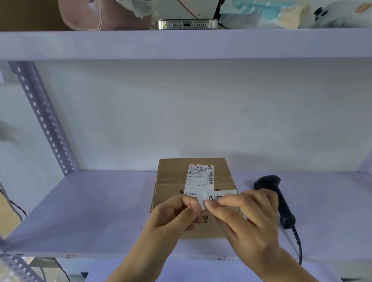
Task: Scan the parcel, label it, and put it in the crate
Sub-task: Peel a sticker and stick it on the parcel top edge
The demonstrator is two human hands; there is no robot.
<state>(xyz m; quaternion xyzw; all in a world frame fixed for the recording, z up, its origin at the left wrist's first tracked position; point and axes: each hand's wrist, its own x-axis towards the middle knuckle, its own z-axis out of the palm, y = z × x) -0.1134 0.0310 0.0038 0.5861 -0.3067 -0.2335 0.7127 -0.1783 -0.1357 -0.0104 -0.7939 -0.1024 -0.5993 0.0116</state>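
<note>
Head view, left hand [175,213] and right hand [246,215] grip pinching white label [217,198], above parcel [172,182]

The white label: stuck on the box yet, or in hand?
In hand. Left hand and right hand pinch the white label above the box.

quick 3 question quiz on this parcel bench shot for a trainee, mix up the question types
1. True or false: the scanner is in the right hand.
2. What are both hands pinching above the box?
3. The scanner lies: A) left of the box, B) right of the box, C) on the upper shelf.

Key
1. False: it lies on the lower shelf, untouched.
2. A small white label, held between the left hand and the right hand.
3. B
</note>
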